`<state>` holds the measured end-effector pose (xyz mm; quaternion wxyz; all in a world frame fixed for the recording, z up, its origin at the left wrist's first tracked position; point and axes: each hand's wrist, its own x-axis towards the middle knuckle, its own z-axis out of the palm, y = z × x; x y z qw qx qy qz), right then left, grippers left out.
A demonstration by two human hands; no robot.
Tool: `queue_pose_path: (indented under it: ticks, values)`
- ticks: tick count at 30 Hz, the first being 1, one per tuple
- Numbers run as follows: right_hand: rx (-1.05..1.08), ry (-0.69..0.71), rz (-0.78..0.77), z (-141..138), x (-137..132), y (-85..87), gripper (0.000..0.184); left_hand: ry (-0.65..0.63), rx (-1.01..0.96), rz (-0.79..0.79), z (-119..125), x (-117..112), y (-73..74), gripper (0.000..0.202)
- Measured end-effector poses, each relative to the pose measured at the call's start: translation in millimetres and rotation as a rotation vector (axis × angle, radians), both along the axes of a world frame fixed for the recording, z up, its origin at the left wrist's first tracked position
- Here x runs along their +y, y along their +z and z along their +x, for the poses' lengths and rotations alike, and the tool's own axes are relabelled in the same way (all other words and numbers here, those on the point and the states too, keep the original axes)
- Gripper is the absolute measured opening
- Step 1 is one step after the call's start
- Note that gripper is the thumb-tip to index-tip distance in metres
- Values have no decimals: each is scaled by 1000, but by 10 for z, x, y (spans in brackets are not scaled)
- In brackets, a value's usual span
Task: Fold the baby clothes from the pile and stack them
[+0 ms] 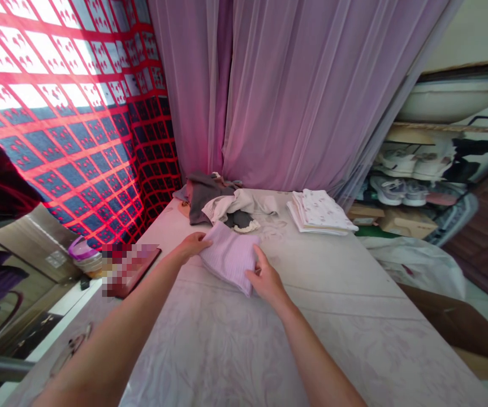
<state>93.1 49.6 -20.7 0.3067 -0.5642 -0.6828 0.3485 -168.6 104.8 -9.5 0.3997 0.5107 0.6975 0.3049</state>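
Between my two hands is a folded lilac ribbed garment [230, 254], tilted a little above or against the table; its exact kind does not show. My left hand [195, 246] pinches its left edge, fingers closed on the cloth. At the right edge, my right hand [266, 277] grips it with thumb and fingers. Just behind lies a loose heap of clothes: a dark grey garment [201, 195] and a pale cream one [239, 202]. A neat stack of folded white printed cloths [320, 212] rests at the back right.
The pale patterned tabletop [332, 328] reaches to purple curtains [294, 96] at the back. A reddish flat item [139, 277], partly blurred out, lies at the left edge. On the right stand a shoe rack with shoes [400, 189] and a cardboard box [460, 322].
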Motion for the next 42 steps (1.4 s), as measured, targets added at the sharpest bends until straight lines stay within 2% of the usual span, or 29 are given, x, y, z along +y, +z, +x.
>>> queue_pose_path:
  ticks: [5, 9, 12, 15, 20, 24, 26, 33, 42]
  values:
    - [17, -154, 75, 536, -118, -67, 72, -112, -76, 78, 599, 326, -9, 55]
    - [-34, -222, 80, 811, -134, -228, 66, -161, -69, 38, 880, 361, -75, 49]
    - [-103, -167, 88, 923, -145, -338, 52, -112, -27, -2, 877, 280, -165, 50]
    - [-161, -127, 195, 1016, -168, -416, 41, -36, -21, -12, 796, 160, -231, 61]
    - [-271, -83, 473, 1100, -217, -541, 48, -8, -133, 27, 740, -88, -259, 56]
    - [-370, -33, 587, 1030, -270, -598, 52, 30, -309, 111, 751, -254, -310, 56]
    - [-410, -3, 627, 982, -291, -601, 56, 41, -319, 161, 758, -293, -355, 56]
    - [-421, 50, 634, 945, -290, -627, 63, 45, -129, 290, 818, -293, -486, 57]
    - [-453, 107, 558, 971, -282, -610, 61, 35, 107, 357, 915, -400, -457, 45]
